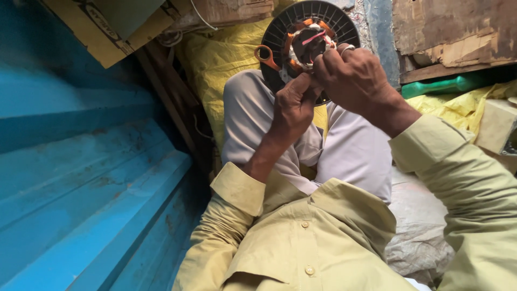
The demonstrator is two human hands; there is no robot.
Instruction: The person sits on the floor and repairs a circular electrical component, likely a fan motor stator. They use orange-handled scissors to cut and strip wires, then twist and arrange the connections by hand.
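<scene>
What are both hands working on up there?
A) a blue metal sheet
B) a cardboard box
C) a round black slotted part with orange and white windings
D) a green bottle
C: the left hand and right hand both pinch at the round black slotted part with orange and white windings.

Blue ribbed metal wall [81, 161] fills the left side, paint scuffed in spots. Yellow plastic sheeting [226, 59] bunched at the back. Worn cardboard [107, 27] top left, chipped wooden board [458, 32] top right. Green plastic handle [441, 86] under the board. Grey sack [420, 237] lower right. Soft daylight, no hard shadows.
</scene>
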